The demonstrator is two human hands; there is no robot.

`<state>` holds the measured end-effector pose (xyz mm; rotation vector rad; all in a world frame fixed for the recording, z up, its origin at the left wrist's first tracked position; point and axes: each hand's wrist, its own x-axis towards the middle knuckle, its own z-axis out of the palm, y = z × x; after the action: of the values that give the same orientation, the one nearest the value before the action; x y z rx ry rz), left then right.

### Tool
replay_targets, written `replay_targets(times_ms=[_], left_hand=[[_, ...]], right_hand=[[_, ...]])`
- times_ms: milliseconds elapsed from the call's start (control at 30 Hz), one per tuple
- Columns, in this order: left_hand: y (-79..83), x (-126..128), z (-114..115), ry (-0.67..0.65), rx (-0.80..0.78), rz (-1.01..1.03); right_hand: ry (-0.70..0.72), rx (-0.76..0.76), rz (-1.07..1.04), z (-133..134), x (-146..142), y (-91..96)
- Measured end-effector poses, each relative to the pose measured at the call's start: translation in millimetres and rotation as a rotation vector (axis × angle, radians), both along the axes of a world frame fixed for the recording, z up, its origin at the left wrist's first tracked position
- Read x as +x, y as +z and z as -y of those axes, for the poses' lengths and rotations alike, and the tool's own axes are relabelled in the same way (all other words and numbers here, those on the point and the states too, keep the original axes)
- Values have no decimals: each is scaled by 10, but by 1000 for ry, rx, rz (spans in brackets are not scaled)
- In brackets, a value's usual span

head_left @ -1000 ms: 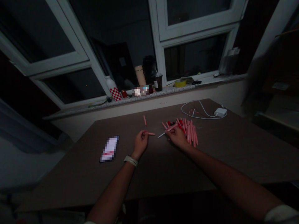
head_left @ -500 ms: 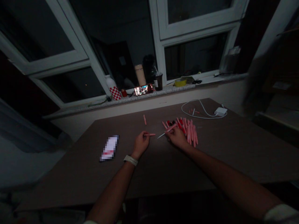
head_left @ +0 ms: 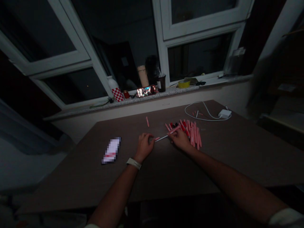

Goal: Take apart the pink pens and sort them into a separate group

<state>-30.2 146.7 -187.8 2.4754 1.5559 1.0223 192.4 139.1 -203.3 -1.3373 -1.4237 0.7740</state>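
Observation:
My left hand (head_left: 143, 146) is closed around a short pink tube (head_left: 156, 138) whose end pokes out to the right. My right hand (head_left: 180, 139) pinches a pink pen part with a thin white refill (head_left: 166, 135) that points left and meets the tube's end. Beside my right hand lies a pile of pink and red pen parts (head_left: 193, 133) on the brown table (head_left: 166, 164). A single pink piece (head_left: 147, 121) lies farther back. A pale watch sits on my left wrist.
A blurred card or packet (head_left: 111, 150) lies left of my hands. A white charger with its cable (head_left: 209, 114) lies at the back right. The window sill holds a checked bottle (head_left: 114, 90), a lit phone (head_left: 145, 91), cups and a yellow tape roll (head_left: 183, 84).
My left hand has moved right, bringing the pink tube up to the white refill tip held by my right hand. The gap between them has closed.

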Motion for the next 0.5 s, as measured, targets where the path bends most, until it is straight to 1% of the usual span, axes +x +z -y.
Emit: replay_targets(times_ms=[133, 200, 267, 400, 500], left_hand=[[66, 56, 59, -97, -10, -12], [59, 72, 68, -155, -37, -20], [31, 77, 62, -186, -56, -28], [-14, 66, 37, -179, -56, -35], [-4, 58, 35, -163, -54, -49]], right_hand=[[-7, 43, 6, 4, -6, 15], [-13, 54, -3, 4, -9, 9], [1, 53, -11, 6, -13, 1], [1, 57, -4, 6, -17, -1], [-15, 62, -21, 8, -18, 23]])
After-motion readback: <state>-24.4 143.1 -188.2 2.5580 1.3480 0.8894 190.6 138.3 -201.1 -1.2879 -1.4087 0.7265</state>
